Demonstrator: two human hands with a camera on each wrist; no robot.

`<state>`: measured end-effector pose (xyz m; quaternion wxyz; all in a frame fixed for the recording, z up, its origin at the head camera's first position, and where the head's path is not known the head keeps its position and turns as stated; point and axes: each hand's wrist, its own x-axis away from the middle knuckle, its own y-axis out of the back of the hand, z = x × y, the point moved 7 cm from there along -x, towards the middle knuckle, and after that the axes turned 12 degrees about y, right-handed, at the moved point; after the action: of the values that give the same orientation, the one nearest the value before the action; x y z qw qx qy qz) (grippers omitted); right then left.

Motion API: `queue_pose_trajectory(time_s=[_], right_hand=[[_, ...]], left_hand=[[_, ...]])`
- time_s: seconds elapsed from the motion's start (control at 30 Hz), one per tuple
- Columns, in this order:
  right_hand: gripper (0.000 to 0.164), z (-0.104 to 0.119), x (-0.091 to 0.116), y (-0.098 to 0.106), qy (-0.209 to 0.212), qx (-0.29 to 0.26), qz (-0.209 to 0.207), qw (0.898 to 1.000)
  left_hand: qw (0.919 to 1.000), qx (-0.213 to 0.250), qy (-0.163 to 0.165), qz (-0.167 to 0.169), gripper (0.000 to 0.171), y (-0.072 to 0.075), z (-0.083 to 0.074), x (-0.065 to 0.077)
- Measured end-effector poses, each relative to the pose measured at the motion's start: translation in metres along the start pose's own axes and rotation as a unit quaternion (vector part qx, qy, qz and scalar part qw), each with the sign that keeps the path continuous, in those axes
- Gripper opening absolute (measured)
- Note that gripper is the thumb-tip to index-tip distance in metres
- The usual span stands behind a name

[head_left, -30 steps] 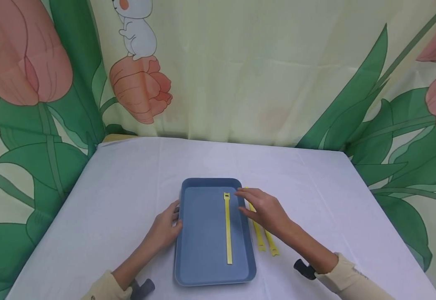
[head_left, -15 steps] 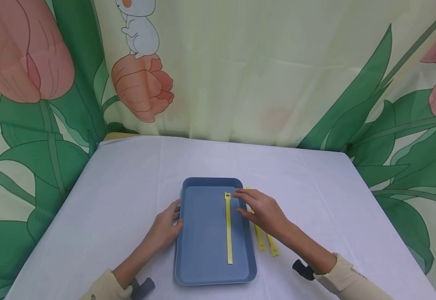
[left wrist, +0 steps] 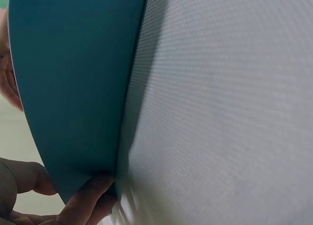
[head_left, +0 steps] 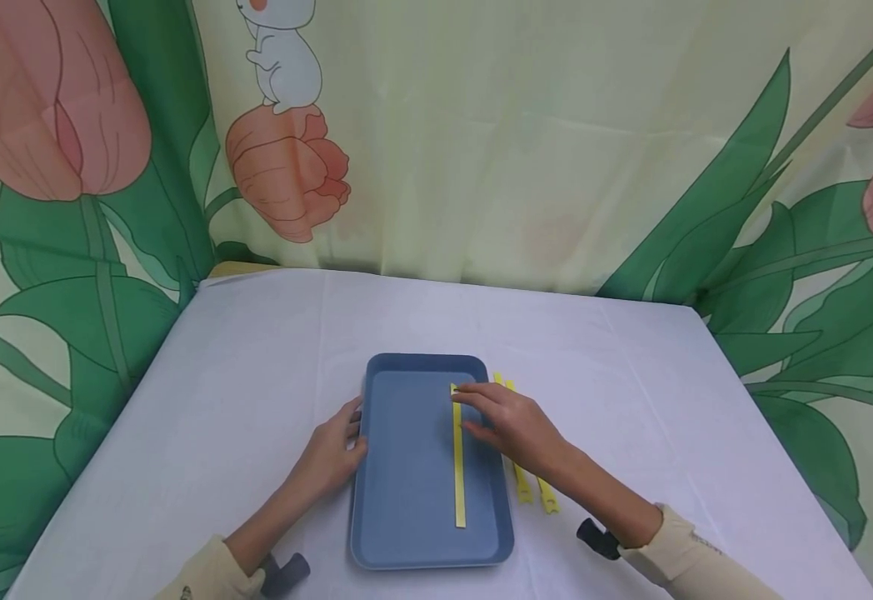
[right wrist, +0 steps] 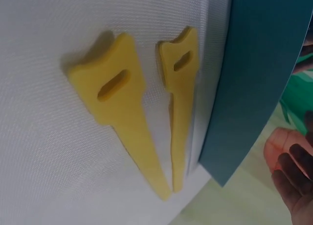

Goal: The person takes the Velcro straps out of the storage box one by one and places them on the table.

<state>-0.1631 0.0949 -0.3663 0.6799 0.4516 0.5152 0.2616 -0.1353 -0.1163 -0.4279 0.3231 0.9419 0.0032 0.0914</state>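
A blue rectangular tray (head_left: pixel 406 467) lies on the white cloth. My left hand (head_left: pixel 331 450) grips its left side, thumb at the rim and fingers (left wrist: pixel 87 200) against the outer wall. Inside the tray, toward its right, a yellow slotted hook-and-loop cable tie (head_left: pixel 460 483) lies lengthwise. My right hand (head_left: pixel 515 421) reaches over the right rim, fingers loosely bent and apart; its fingertips overlap the tie's slotted head in the head view. Two more yellow cable ties, one nearer the tray (right wrist: pixel 181 112) and one farther out (right wrist: pixel 132 127), lie on the cloth outside, partly under my right arm.
The white cloth (head_left: pixel 256 350) covers the table around the tray. Behind it hangs a curtain (head_left: pixel 466 150) printed with tulips and a white animal. Black wrist devices show by both beige sleeves (head_left: pixel 695 554).
My right hand has moved left and slightly down, from the tray's right rim to over the head of the tie inside. The left hand keeps its place on the tray.
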Motion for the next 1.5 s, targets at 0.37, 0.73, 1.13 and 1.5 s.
queue_pose_trajectory(time_s=[0.37,0.73,1.13,1.5], right_hand=[[0.046,0.012,-0.004,-0.009,0.057,-0.019,0.017,0.998],[0.046,0.026,-0.014,-0.028,0.110,-0.040,0.069,0.991],[0.042,0.032,-0.014,-0.043,0.133,-0.009,0.121,0.984],[0.043,0.032,-0.017,-0.052,0.133,-0.017,0.184,0.974]], left_hand=[[1.0000,-0.004,0.003,0.003,0.058,-0.001,-0.002,0.001],[0.9999,0.001,0.010,0.006,0.058,0.000,-0.001,0.000],[0.9999,-0.002,0.011,0.003,0.058,0.001,-0.002,0.002],[1.0000,-0.006,0.008,-0.001,0.058,0.001,-0.002,0.003]])
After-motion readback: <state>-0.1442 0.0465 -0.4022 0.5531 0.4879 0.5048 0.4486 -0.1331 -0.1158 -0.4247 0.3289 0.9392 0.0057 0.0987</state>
